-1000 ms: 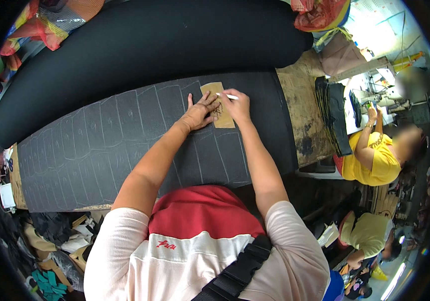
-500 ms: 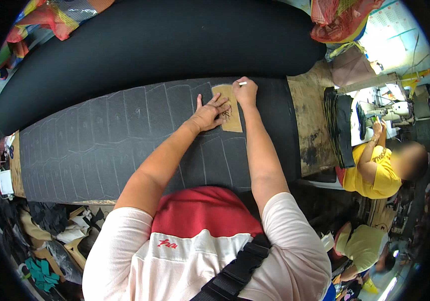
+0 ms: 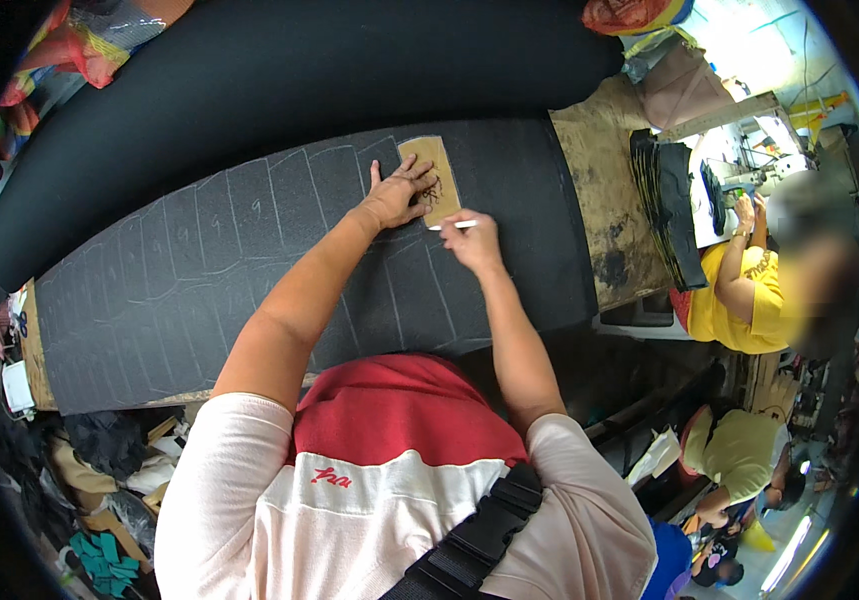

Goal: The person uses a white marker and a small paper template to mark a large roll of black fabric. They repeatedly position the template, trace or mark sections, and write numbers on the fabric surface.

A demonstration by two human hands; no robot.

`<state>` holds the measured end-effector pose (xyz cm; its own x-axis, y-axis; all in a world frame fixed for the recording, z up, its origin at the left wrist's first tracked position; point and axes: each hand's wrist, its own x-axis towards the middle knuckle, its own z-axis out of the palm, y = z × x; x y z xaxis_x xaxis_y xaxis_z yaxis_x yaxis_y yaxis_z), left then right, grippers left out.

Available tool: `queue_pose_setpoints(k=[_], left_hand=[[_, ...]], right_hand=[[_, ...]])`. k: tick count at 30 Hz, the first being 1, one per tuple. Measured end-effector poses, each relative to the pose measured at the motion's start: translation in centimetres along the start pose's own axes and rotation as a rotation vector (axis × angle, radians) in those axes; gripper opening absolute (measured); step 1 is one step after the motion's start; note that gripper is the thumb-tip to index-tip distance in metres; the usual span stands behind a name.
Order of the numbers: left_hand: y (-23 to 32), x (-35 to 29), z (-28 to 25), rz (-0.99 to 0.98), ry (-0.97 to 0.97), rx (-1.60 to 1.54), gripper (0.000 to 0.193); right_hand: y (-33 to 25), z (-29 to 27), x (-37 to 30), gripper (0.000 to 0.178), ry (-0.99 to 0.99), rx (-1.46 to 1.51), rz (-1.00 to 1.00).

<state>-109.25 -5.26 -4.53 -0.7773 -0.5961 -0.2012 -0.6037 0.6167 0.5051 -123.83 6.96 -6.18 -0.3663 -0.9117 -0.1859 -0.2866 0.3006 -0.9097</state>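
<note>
A tan cardboard template (image 3: 433,150) lies flat on dark grey fabric (image 3: 509,200) spread over the table. My left hand (image 3: 395,195) presses on the template's left side with its fingers spread, partly covering dark handwriting. Between the fingers of my right hand (image 3: 479,243) is a white marking pencil (image 3: 461,225), its tip at the template's lower edge. White outlines of repeated panel shapes run across the fabric left of the template, in two rows.
A thick roll of black fabric (image 3: 299,70) lies along the far side. Bare wooden tabletop (image 3: 599,160) shows at the right, beside stacked black pieces (image 3: 667,205). A person in yellow (image 3: 744,290) works at a sewing machine (image 3: 784,170). Scraps (image 3: 99,450) pile up at the lower left.
My right hand has moved with the marking pencil from the template's top right corner down to its bottom edge. My left hand stays on the template; the whole view has shifted slightly.
</note>
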Motion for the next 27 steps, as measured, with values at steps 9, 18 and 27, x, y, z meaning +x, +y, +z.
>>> queue_pose_setpoints(k=[9, 18, 27], left_hand=[[1.3, 2.1, -3.3, -0.252, 0.101, 0.121, 0.103], [13.4, -3.8, 3.1, 0.826, 0.627, -0.274, 0.025], [13.1, -7.1, 9.7, 0.690, 0.243, -0.021, 0.066]], right_hand=[[-2.7, -7.8, -4.3, 0.029, 0.232, 0.213, 0.123], [-1.2, -13.1, -8.1, 0.040, 0.083, 0.937, 0.003], [6.2, -11.3, -11.8, 0.034, 0.076, 0.457, 0.038]])
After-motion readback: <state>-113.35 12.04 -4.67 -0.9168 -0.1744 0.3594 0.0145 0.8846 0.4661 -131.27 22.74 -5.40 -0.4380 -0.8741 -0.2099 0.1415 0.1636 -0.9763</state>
